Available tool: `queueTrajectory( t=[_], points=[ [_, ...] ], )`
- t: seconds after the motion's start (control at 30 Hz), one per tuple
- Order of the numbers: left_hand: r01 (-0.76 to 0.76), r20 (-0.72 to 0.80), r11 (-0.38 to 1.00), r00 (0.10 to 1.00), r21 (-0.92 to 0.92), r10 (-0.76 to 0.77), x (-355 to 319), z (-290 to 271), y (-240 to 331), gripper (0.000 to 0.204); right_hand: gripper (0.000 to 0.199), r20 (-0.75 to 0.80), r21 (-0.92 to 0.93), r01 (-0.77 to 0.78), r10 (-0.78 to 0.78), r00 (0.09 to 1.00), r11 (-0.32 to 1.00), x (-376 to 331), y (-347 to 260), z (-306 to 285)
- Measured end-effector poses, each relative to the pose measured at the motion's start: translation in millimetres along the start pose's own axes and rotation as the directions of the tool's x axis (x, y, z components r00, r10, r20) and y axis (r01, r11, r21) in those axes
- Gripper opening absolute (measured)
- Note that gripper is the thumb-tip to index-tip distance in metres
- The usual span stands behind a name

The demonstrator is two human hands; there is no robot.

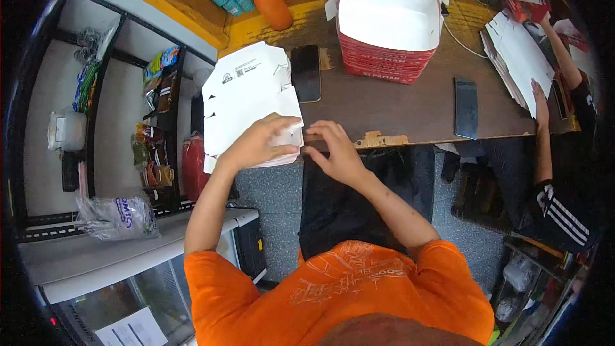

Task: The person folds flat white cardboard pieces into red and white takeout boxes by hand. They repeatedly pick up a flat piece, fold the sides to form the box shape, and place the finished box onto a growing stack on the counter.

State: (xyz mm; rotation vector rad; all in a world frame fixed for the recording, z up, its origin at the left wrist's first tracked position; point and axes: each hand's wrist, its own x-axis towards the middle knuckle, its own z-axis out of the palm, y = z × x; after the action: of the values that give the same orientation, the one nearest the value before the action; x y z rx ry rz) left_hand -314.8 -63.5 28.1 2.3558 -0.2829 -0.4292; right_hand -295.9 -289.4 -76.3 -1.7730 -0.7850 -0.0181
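Note:
A stack of flat white cardboard box blanks (246, 99) lies at the left end of the brown table, some of it overhanging the near edge. My left hand (256, 142) rests on its near right part, thumb and fingers spread. Just beyond the stack's right edge is my right hand (338, 154), its fingers apart and nothing visible in them. Further back stands a pile of nested red boxes (387, 57) with white insides, the top one with its lid up.
A dark phone (306, 74) lies beside the blanks and another (466, 107) farther right. An orange cup (272, 6) stands at the back left. At the right, a co-worker's hand (539, 102) touches more white blanks (522, 57). Shelves (102, 109) line the left.

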Motion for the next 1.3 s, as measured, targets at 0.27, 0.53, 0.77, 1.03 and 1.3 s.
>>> queueTrajectory(
  t=[0.27, 0.53, 0.77, 1.03, 1.3],
  points=[
    [-0.029, -0.133, 0.996, 0.990, 0.083, 0.040, -8, 15, -8, 0.049, 0.042, 0.019, 0.027, -0.018, 0.017, 1.000, 0.999, -10, 11, -5],
    [-0.004, -0.159, 0.997, 0.987, 0.073, 0.016, -8, 19, -12, 0.050, 0.043, 0.030, -0.016, 0.020, -0.020, 0.999, 1.000, -10, 6, -3],
    [-0.118, -0.164, 0.986, 0.977, 0.122, 0.137, -6, 23, -8, 0.044, 0.047, 0.083, -0.056, 0.031, -0.026, 0.996, 0.998, -11, 5, -5],
    [-0.105, -0.106, 0.993, 0.988, 0.057, 0.110, -3, 20, -5, 0.033, 0.045, 0.156, -0.108, 0.028, -0.011, 0.988, 0.994, -12, 2, -8],
    [-0.022, -0.259, 0.998, 0.965, 0.057, 0.036, -9, 29, -29, 0.023, 0.044, 0.130, -0.168, 0.059, -0.037, 0.991, 0.984, -9, 1, 0]
  ],
)
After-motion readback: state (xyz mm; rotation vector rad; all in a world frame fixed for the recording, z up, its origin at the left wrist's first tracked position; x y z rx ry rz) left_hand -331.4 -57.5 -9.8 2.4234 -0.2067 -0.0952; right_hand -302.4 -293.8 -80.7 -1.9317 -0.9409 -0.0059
